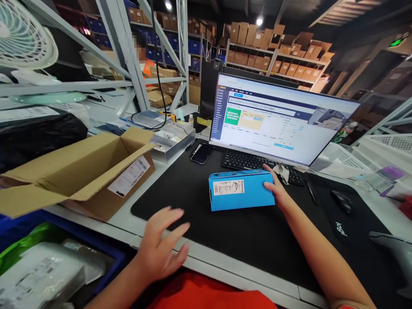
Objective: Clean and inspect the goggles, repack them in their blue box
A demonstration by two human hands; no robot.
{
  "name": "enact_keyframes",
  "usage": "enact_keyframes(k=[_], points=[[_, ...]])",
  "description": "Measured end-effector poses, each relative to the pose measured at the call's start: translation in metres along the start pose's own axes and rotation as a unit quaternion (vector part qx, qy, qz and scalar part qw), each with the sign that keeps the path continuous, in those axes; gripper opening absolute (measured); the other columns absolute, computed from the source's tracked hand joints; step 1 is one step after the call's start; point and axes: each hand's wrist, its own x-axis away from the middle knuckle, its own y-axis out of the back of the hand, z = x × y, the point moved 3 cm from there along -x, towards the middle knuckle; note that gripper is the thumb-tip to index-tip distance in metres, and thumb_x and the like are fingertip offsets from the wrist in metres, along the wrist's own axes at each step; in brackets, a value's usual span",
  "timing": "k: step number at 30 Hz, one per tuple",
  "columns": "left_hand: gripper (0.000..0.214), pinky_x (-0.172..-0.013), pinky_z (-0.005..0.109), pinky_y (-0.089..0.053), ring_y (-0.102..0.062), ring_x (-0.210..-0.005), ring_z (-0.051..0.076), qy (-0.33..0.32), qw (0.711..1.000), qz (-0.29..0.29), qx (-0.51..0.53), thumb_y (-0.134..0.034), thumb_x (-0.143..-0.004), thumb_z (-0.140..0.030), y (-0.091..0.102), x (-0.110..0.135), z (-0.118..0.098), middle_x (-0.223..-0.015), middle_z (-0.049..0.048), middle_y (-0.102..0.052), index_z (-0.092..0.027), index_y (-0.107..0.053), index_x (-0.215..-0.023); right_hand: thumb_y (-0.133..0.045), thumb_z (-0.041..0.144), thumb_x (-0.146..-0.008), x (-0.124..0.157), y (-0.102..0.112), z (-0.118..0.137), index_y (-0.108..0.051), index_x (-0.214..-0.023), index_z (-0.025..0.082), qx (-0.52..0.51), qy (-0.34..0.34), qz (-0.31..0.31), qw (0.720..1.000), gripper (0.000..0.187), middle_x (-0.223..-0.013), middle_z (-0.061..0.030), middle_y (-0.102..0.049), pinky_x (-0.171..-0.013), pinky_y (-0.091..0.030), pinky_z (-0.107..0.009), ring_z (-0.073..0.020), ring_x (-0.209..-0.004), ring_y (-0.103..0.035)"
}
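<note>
A blue box (240, 189) with a white label stands on its long side on the black desk mat (225, 227), in front of the keyboard (254, 163). My right hand (276, 189) grips the box's right end, thumb on top and fingers wrapped round it. My left hand (162, 249) hovers open over the mat's near left edge, fingers spread and slightly blurred, holding nothing. It is a hand's width from the box.
An open cardboard box (86, 176) lies on the left. Behind the keyboard stands a monitor (277, 118). A phone (201, 153), a metal tray (172, 141), a mouse (343, 201) and a blue bin (58, 257) surround the mat. A person in orange (146, 64) stands behind the shelving.
</note>
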Motion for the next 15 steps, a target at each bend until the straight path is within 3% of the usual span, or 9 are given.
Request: enact_keyframes(k=[2,3,5,7,8,10,15], points=[[0.035,-0.121,0.061,-0.048,-0.062,-0.135,0.035,-0.069,0.997,0.030,-0.005,-0.068,-0.091,-0.044,-0.021,-0.054,-0.022,-0.142,0.0113,-0.067,-0.031,-0.071,-0.124,-0.083,0.080,-0.065,0.004,-0.002,0.011,-0.016,-0.174,0.029,0.005,0.020,0.021,1.000,0.138,-0.156,-0.0168,-0.060,-0.118,-0.047,-0.062,-0.0427,-0.138,-0.062],[0.041,-0.122,0.059,-0.047,-0.059,-0.140,0.035,-0.057,0.995,0.082,0.009,-0.067,-0.093,-0.048,-0.031,-0.085,-0.028,-0.150,0.0137,-0.063,-0.028,-0.070,-0.128,-0.083,0.080,-0.064,0.008,-0.003,0.015,-0.015,-0.174,0.030,0.008,0.033,0.030,0.999,0.139,-0.155,-0.0165,-0.060,-0.116,-0.048,-0.062,-0.0427,-0.137,-0.062],[0.072,-0.125,0.056,-0.044,-0.052,-0.150,0.038,0.001,0.975,0.219,0.029,-0.076,-0.085,-0.060,-0.053,-0.143,-0.036,-0.163,0.0176,-0.051,-0.023,-0.061,-0.145,-0.085,0.079,-0.066,0.017,-0.005,0.024,-0.014,-0.175,0.032,0.009,0.059,0.053,0.997,0.138,-0.156,-0.0159,-0.059,-0.114,-0.050,-0.060,-0.0422,-0.137,-0.063],[0.107,-0.122,0.052,-0.047,-0.052,-0.150,0.041,0.021,0.927,0.372,0.050,-0.086,-0.070,-0.069,-0.074,-0.181,-0.043,-0.167,0.0185,-0.048,-0.022,-0.049,-0.160,-0.088,0.076,-0.066,0.027,-0.005,0.031,-0.015,-0.175,0.032,0.011,0.089,0.076,0.993,0.138,-0.157,-0.0164,-0.058,-0.116,-0.049,-0.060,-0.0415,-0.137,-0.063],[0.117,-0.119,0.050,-0.050,-0.056,-0.147,0.041,0.006,0.899,0.432,0.066,-0.090,-0.063,-0.069,-0.082,-0.191,-0.047,-0.164,0.0173,-0.053,-0.023,-0.046,-0.162,-0.089,0.075,-0.066,0.030,-0.005,0.034,-0.016,-0.174,0.031,0.016,0.105,0.086,0.991,0.138,-0.157,-0.0167,-0.058,-0.118,-0.047,-0.060,-0.0412,-0.138,-0.062],[0.120,-0.114,0.047,-0.053,-0.062,-0.141,0.040,-0.012,0.874,0.478,0.086,-0.093,-0.060,-0.067,-0.093,-0.198,-0.049,-0.160,0.0133,-0.060,-0.026,-0.047,-0.163,-0.091,0.073,-0.066,0.035,-0.003,0.039,-0.022,-0.173,0.029,0.035,0.129,0.103,0.986,0.135,-0.158,-0.0170,-0.057,-0.122,-0.043,-0.059,-0.0405,-0.143,-0.058],[0.098,-0.117,0.051,-0.050,-0.064,-0.138,0.039,0.068,0.904,0.408,0.110,-0.085,-0.071,-0.067,-0.103,-0.181,-0.034,-0.157,0.0135,-0.063,-0.024,-0.058,-0.155,-0.088,0.072,-0.073,0.027,0.003,0.033,-0.034,-0.170,0.030,0.039,0.102,0.118,0.987,0.118,-0.167,-0.0156,-0.049,-0.126,-0.041,-0.057,-0.0375,-0.153,-0.048]])
